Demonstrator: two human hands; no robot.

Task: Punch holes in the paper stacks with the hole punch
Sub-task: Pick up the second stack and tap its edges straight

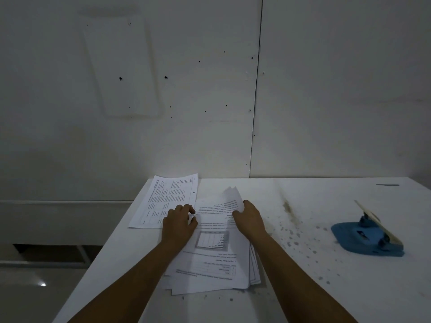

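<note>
At the table's near middle, my right hand [248, 217] grips the lifted far edge of a loose paper stack [217, 257], fingers curled around several sheets. My left hand [179, 223] rests on the stack's left side, fingers bent; whether it pinches anything I cannot tell. Light, floppy, fanned-out sheets probably slide, so I would square them, holding both edges. Another punched stack [163, 201] lies beyond; the blue hole punch [367, 236] sits well apart, rightward.
</note>
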